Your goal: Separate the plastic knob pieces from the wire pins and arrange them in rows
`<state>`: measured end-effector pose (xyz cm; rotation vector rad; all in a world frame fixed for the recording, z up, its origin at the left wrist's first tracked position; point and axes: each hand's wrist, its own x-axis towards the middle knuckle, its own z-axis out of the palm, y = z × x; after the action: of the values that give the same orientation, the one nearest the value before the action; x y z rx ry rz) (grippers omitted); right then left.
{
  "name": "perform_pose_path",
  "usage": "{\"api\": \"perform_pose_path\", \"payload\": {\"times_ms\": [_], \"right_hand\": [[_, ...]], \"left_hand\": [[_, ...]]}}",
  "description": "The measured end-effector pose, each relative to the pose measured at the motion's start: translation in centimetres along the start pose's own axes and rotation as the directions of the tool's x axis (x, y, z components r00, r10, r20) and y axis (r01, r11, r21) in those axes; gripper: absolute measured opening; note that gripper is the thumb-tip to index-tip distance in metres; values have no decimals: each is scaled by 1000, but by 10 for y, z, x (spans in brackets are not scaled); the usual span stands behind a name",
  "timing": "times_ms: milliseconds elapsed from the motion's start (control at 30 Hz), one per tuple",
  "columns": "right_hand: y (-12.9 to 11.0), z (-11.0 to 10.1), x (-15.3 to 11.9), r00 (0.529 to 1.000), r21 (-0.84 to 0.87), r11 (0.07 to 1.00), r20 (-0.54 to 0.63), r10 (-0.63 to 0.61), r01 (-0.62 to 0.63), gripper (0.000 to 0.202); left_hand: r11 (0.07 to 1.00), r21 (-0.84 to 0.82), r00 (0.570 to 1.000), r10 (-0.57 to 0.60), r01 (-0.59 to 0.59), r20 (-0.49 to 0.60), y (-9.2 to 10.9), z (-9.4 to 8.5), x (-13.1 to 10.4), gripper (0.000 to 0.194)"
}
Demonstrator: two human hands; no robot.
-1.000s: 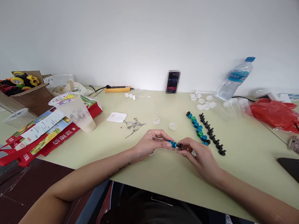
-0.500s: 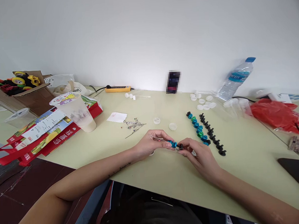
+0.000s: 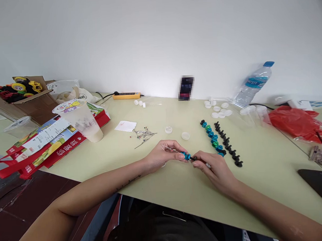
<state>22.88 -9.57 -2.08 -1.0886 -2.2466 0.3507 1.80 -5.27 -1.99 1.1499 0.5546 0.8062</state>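
My left hand (image 3: 166, 156) is closed in a pinch on a small metallic-blue knobbed part (image 3: 186, 156), with a thin metal pin (image 3: 166, 147) sticking out to the left between its fingers. My right hand (image 3: 215, 168) is closed at the other end, its thumb and forefinger on a small black piece (image 3: 194, 158) that meets the blue part. A silvery striped bit (image 3: 207, 165) shows among the right fingers; its kind is hard to make out. Beyond the hands lies a loose heap of thin metal pins (image 3: 144, 134), some with small coloured heads.
Right of the hands run a row of blue and green parts (image 3: 213, 136) and a row of black pieces (image 3: 228, 146). White round caps (image 3: 185, 135) lie ahead. A tall plastic cup (image 3: 82, 120) and red bag (image 3: 63, 149) stand left; a water bottle (image 3: 257, 82) leans right.
The right fingers have shifted slightly and cover more of the black piece and the striped bit. The left hand keeps its grip; the camera view has moved a little.
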Motion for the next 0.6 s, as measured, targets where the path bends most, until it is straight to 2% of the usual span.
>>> {"api": "perform_pose_path", "payload": {"times_ms": [100,300,500,600], "right_hand": [[0,0,1,1000,-15,1000,29,6,-6,27],[-1,0,3,998,38,998,-30,46,-45,13],[1,0,1,998,18,1000,53,20,-21,31],[1,1,0,998,18,998,29,51,-52,24]], "left_hand": [[1000,-5,1000,-5,5,5,0,1,0,23],[1000,17,999,-5,5,-34,-2,-2,1,23],[1000,-8,1000,-18,18,7,-1,2,-1,25],[1000,-15,1000,-26,26,-15,0,2,-1,25]]}}
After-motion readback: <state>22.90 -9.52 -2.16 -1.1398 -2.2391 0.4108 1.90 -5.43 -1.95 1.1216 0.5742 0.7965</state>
